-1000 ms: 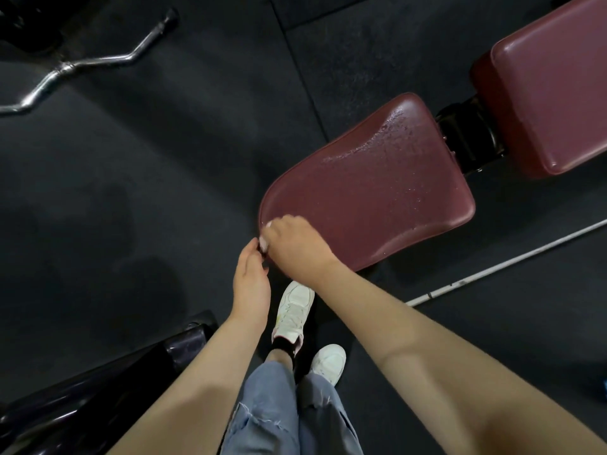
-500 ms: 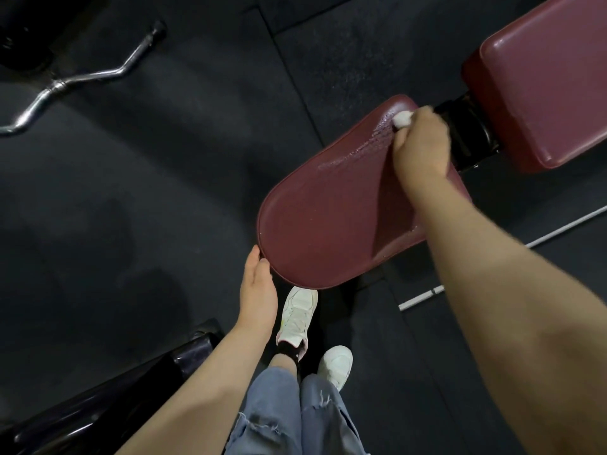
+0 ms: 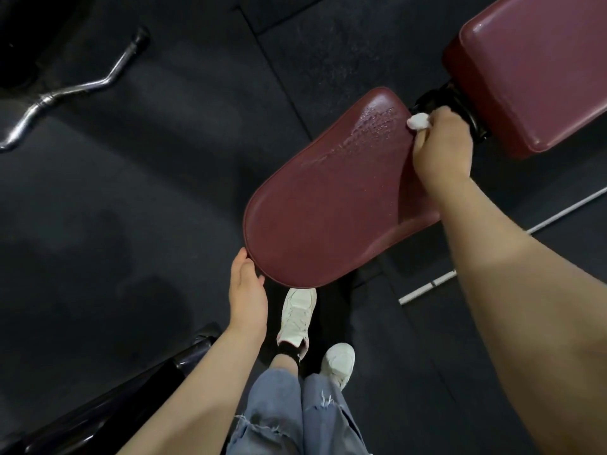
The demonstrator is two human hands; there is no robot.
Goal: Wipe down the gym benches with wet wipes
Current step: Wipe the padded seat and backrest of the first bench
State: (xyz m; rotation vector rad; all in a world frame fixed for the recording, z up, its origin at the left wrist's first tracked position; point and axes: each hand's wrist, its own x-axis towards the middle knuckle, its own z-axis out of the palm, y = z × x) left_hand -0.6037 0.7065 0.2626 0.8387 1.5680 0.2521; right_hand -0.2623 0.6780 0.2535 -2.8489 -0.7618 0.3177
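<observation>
At far end of maroon seat pad [image 3: 328,208], by hinge [image 3: 440,100]: balled wet wipe [image 3: 418,120] pinched in closed right hand [image 3: 440,149]. Near edge steadied by left hand [image 3: 248,290], fingers loosely curled, nothing held. Seat wiping judged underway; droplet patch [image 3: 371,126] likely needs next pass, then backrest pad [image 3: 532,70].

No text, label, brand, number or sign can be read anywhere here; the padded maroon vinyl bench seat [image 3: 328,205] carries only wet droplets; the white laced sneakers [image 3: 297,315] show no legible logo; the dark rubber floor mat [image 3: 131,208] bears no marking.
</observation>
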